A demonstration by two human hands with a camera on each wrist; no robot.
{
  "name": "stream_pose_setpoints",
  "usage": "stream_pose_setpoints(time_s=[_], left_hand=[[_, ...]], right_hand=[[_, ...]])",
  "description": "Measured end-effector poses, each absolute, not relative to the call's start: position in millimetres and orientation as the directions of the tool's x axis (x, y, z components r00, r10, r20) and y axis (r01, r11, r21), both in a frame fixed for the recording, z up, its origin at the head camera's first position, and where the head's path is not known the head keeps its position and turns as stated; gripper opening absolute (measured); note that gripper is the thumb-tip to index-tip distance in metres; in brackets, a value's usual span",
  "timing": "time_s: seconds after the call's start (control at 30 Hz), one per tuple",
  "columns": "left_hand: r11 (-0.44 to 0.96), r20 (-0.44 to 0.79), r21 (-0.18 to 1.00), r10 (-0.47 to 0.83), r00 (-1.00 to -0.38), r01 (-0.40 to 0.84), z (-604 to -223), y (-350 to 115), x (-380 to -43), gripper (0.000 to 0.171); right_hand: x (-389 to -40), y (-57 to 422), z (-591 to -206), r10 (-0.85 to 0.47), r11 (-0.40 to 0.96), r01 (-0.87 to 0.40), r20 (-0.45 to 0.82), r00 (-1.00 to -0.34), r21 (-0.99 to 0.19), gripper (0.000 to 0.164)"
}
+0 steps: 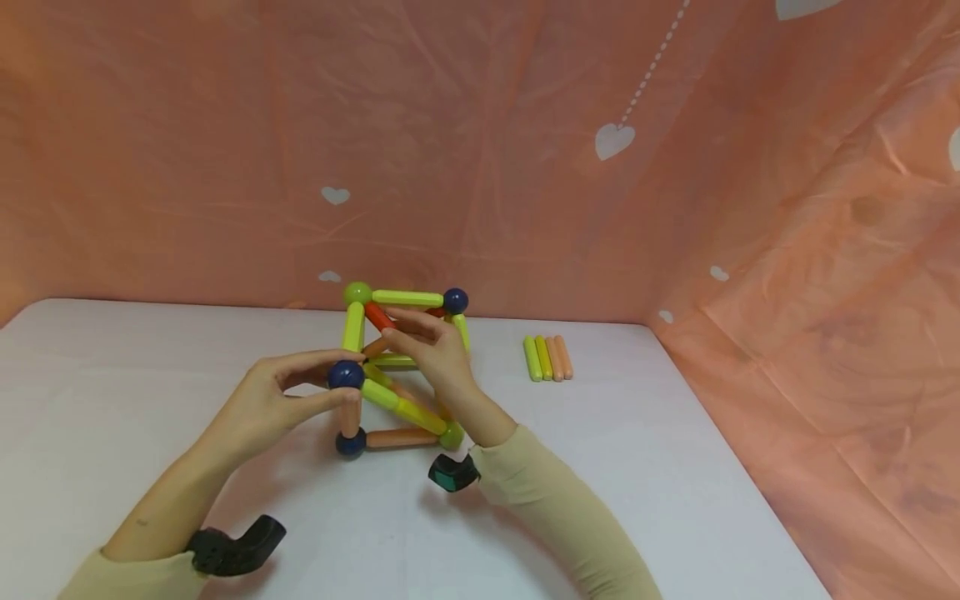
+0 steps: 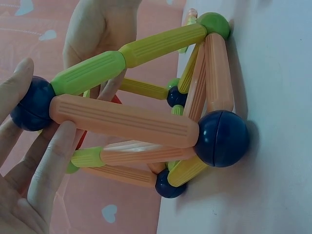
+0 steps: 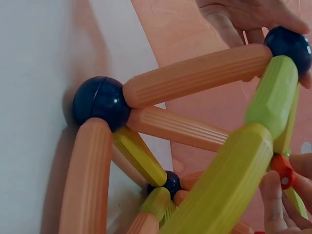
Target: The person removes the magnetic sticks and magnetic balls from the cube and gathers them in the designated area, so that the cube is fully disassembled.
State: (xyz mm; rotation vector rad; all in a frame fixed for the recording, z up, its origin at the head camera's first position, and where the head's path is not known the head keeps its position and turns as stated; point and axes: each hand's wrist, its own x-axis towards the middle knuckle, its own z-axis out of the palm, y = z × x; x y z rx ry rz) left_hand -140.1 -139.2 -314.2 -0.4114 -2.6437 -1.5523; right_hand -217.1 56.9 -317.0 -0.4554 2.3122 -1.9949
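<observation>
A frame of magnetic rods and balls [image 1: 405, 437] stands on the table, with blue and green balls at its corners. My left hand [image 1: 281, 400] holds the upper front-left blue ball [image 1: 346, 375] between thumb and fingers. In the left wrist view, an orange rod [image 2: 124, 121] and a green rod [image 2: 90, 73] meet at that ball. My right hand [image 1: 442, 354] reaches over the frame and pinches a red rod [image 1: 379, 317]. The rod's far end lies close to the upper green ball [image 1: 357, 293]; its near end [image 3: 282, 171] shows bare in the right wrist view.
Several loose rods [image 1: 548, 358], yellow-green and orange, lie side by side on the white table [image 1: 600, 500] right of the frame. A pink curtain [image 1: 480, 150] with pale hearts hangs behind the table. Black wrist devices [image 1: 236, 547] sit on both forearms.
</observation>
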Motion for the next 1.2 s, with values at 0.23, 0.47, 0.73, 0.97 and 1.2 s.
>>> stream_pose_setpoints(time_s=[0.23, 0.47, 0.73, 0.97, 1.2], left_hand=[[0.459, 0.172, 0.853, 0.198, -0.965, 0.246, -314.2, -138.0, -140.1, 0.049], [0.472, 0.187, 0.843, 0.195, -0.963, 0.260, -313.0, -136.3, -141.8, 0.049], [0.478, 0.192, 0.837, 0.198, -0.961, 0.266, -314.8, -139.4, -140.2, 0.049], [0.466, 0.197, 0.843, 0.198, -0.960, 0.269, -317.4, -141.6, -137.6, 0.048], [0.471, 0.200, 0.839, 0.197, -0.960, 0.272, -317.4, -142.8, -138.0, 0.048]], right_hand=[[-218.7, 54.2, -315.4, -0.245, 0.143, -0.201, 0.162, -0.956, -0.969, 0.031], [-212.7, 63.8, -316.9, -0.271, 0.196, -0.175, 0.118, -0.955, -0.965, 0.028], [-203.6, 90.6, -320.1, -0.252, 0.097, -0.238, 0.207, -0.945, -0.966, 0.029], [-210.2, 130.7, -330.6, -0.075, -0.034, -0.220, 0.222, -0.972, -0.975, 0.029], [-220.5, 158.9, -340.3, -0.018, 0.010, -0.185, 0.184, -0.983, -0.983, 0.029]])
